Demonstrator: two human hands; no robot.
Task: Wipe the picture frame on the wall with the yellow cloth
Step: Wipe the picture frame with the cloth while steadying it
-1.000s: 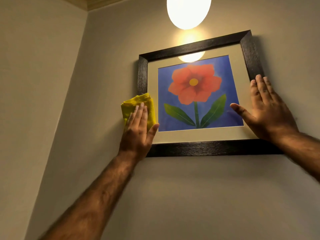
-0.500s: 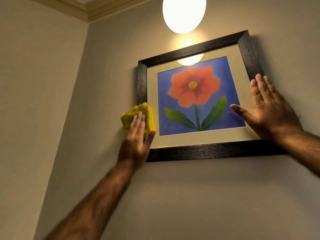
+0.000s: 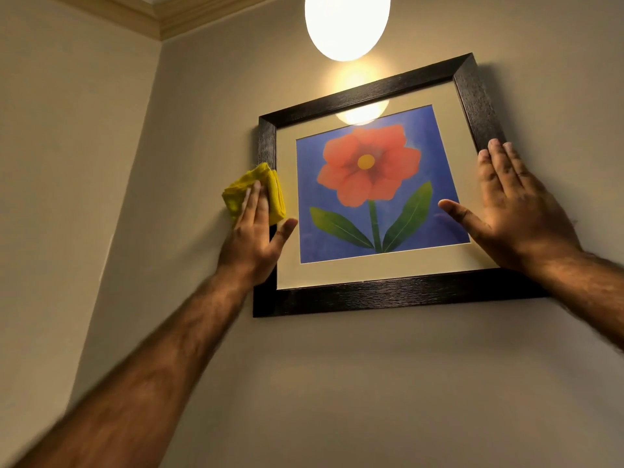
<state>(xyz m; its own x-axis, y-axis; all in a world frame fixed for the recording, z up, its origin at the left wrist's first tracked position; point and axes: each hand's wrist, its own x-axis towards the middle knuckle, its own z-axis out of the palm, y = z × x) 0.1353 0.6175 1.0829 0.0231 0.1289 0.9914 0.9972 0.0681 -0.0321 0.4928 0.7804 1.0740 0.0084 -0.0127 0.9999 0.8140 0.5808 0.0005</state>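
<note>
A dark wooden picture frame (image 3: 388, 293) hangs tilted on the beige wall, holding a red flower on blue behind glass. The folded yellow cloth (image 3: 243, 192) lies against the frame's left rail, about a third of the way down, partly overlapping the wall. My left hand (image 3: 256, 238) presses flat on the cloth, fingers pointing up and thumb spread onto the mat. My right hand (image 3: 516, 211) rests flat and open on the frame's right side, fingers over the right rail, thumb on the glass.
A glowing round lamp (image 3: 347, 21) hangs just above the frame and reflects in the glass. The room corner (image 3: 148, 130) runs down to the left of the frame, with crown moulding (image 3: 175, 18) at the ceiling. Bare wall (image 3: 371, 383) lies below.
My left hand dipped slightly, then slid the cloth upward along the left rail. My right hand has stayed in place on the right side. The view has shifted a little.
</note>
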